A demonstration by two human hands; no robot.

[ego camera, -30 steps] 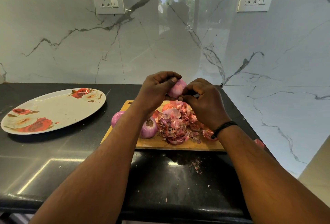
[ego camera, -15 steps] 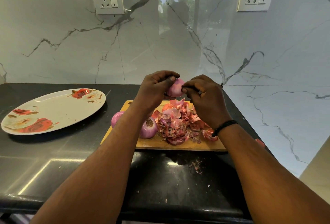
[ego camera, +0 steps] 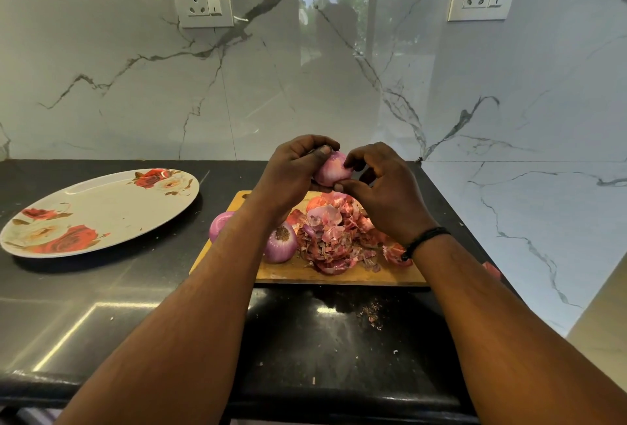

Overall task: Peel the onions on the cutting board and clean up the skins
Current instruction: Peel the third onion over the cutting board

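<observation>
Above the far edge of the cutting board [ego camera: 339, 277], my left hand [ego camera: 291, 177] cups the onion [ego camera: 330, 170], fingers curled round it. I hold firm without squeezing, so I can roll it as skin lifts. To its right, my right hand [ego camera: 383, 194] pinches at the onion's surface; best to catch a loose edge and pull along the curve, dropping scraps onto the skins [ego camera: 334, 238] piled mid-board.
</observation>
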